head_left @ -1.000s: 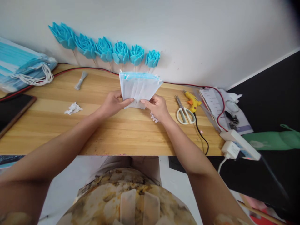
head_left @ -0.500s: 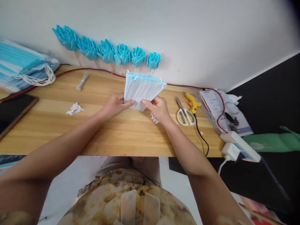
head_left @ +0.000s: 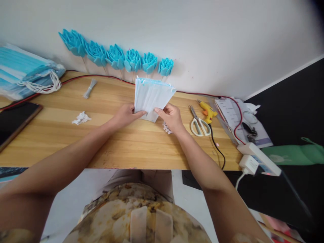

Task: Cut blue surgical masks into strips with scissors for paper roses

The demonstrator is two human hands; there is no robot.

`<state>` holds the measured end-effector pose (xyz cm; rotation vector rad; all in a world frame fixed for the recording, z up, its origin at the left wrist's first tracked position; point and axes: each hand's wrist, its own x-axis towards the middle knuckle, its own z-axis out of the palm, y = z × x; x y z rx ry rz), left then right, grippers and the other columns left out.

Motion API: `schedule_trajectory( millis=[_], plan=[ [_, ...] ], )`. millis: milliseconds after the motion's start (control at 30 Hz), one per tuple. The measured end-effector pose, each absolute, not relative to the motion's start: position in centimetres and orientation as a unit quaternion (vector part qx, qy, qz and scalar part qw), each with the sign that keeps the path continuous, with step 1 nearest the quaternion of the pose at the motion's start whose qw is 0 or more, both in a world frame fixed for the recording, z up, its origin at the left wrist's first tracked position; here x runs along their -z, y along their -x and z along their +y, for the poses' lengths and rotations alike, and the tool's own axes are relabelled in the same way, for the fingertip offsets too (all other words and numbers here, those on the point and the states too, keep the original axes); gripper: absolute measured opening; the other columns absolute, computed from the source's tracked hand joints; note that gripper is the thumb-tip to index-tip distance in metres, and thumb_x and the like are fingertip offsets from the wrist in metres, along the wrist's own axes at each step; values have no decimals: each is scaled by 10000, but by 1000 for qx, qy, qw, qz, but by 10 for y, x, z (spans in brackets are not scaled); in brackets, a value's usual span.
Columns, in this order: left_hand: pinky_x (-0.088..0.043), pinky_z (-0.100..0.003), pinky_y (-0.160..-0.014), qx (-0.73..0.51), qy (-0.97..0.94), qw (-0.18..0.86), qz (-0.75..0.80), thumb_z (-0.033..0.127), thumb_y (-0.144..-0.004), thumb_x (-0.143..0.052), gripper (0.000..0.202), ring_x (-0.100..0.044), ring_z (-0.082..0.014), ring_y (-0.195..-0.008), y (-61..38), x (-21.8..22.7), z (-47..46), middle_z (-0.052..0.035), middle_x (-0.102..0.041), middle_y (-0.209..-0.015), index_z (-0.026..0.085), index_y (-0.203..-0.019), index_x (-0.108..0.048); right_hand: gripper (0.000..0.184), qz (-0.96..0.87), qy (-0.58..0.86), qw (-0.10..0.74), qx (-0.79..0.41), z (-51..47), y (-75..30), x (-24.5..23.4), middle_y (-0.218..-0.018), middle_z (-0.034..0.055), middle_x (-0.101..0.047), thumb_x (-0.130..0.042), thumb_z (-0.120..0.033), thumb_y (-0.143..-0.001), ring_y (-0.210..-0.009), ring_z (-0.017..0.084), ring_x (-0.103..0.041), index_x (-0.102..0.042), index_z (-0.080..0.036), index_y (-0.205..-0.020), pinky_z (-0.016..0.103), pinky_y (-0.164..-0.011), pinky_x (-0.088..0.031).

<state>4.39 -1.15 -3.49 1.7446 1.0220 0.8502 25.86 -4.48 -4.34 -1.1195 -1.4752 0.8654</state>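
The face mask (head_left: 152, 98) stands upright just above the bench (head_left: 126, 145), white side to the camera and blue edge on top, and both hands have its lower end. The left hand (head_left: 126, 115) pinches the bottom left corner between thumb and fingers; the right hand (head_left: 172, 118) pinches the bottom right. It looks feather-light, soft and pleated, likely to flop or fan open, so the corners and bound edges seem the surest grip. Close behind, a row of blue flowers (head_left: 116, 55) leans on the wall. Scissors (head_left: 198, 123) and a glue gun (head_left: 208, 110) lie just right of the right hand, with white scraps (head_left: 81, 118) well to the left. Bare wood runs from the hands to the bench's front edge.
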Motion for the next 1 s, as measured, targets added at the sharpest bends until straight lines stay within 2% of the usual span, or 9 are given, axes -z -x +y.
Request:
schedule_trajectory(
  millis=[167,367,467,567,667,800,867,933,1000],
  plan=[
    [-496,-321,-679,-384,-709,424,414,483,-794,-654,311,-626,-203,-743,-45,30,-13,-34,-693,-781,173,-790,-678,375,-598,479,544,-342,-46,-258,43,-989,33,-787,-735,-555,-783,-934,218,-712,-750,-220,-950,378,-871,-582],
    [-486,-315,-653,-328,-726,400,454,450,-753,-679,315,-633,-216,-756,-46,35,-12,-46,-701,-832,160,-874,-676,356,-609,525,475,-356,-45,-261,47,-865,36,-775,-751,-535,-767,-809,220,-706,-750,-194,-871,378,-791,-581],
    [-474,-311,-632,-320,-724,394,467,453,-746,-689,291,-630,-225,-759,-48,35,-14,-44,-696,-812,172,-818,-655,347,-616,530,461,-356,-47,-260,45,-864,38,-776,-736,-520,-781,-798,218,-704,-752,-189,-885,362,-750,-576],
    [-447,-309,-602,-324,-705,430,461,464,-763,-643,283,-609,-218,-711,-49,35,-16,-34,-659,-730,189,-706,-609,373,-619,521,453,-373,-48,-258,44,-885,44,-778,-736,-537,-777,-820,226,-710,-745,-188,-908,358,-737,-581],
    [-442,-317,-595,-330,-691,451,458,462,-758,-643,278,-603,-219,-685,-49,35,-17,-34,-648,-712,195,-693,-603,438,-608,494,475,-401,-45,-256,44,-981,53,-776,-762,-573,-744,-897,232,-714,-718,-208,-982,381,-812,-598],
    [-426,-308,-559,-290,-707,455,457,469,-750,-651,290,-581,-204,-616,-47,33,-17,-26,-632,-659,194,-671,-605,646,-582,475,536,-385,-43,-262,30,-1214,69,-724,-764,-623,-726,-1106,244,-676,-633,-251,-1238,408,-980,-566],
    [-408,-292,-537,-271,-728,449,441,479,-756,-631,298,-564,-190,-586,-46,30,-18,-11,-619,-627,193,-672,-616,745,-583,477,552,-357,-44,-269,18,-1299,67,-686,-785,-600,-717,-1185,250,-642,-573,-271,-1352,407,-1030,-537],
    [-393,-276,-525,-263,-756,429,420,472,-768,-605,292,-552,-177,-569,-45,25,-20,3,-612,-603,197,-673,-631,756,-597,479,544,-345,-46,-278,8,-1303,61,-686,-810,-540,-718,-1183,251,-643,-560,-286,-1385,403,-1028,-530],
    [-388,-270,-530,-260,-785,394,402,438,-776,-589,262,-551,-173,-562,-43,19,-21,5,-620,-591,209,-661,-646,643,-614,476,528,-343,-47,-286,3,-1248,52,-715,-805,-487,-738,-1134,245,-666,-622,-280,-1319,397,-1000,-533]
  ],
)
